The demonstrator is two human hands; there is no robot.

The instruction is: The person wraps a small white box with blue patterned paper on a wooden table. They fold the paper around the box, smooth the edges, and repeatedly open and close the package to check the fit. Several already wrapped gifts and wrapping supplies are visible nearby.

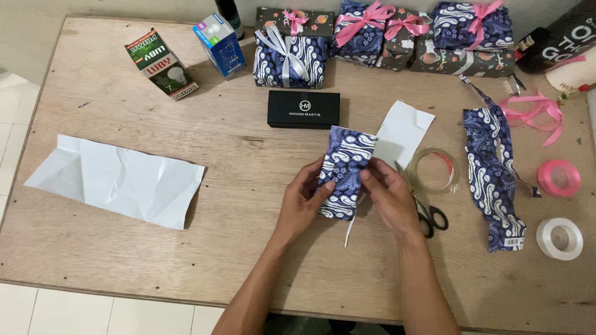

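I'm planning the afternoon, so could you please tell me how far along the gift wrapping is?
Done: a row of wrapped, ribboned gifts along the far edge. In hand: the left hand and right hand fold blue patterned paper around a small parcel; it has no ribbon. Left: the black box and two bulb boxes lie unwrapped.

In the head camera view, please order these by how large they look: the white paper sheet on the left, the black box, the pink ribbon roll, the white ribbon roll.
1. White paper sheet, clearly the largest.
2. Black box.
3. White ribbon roll and pink ribbon roll: these look alike, so I do not rank them.
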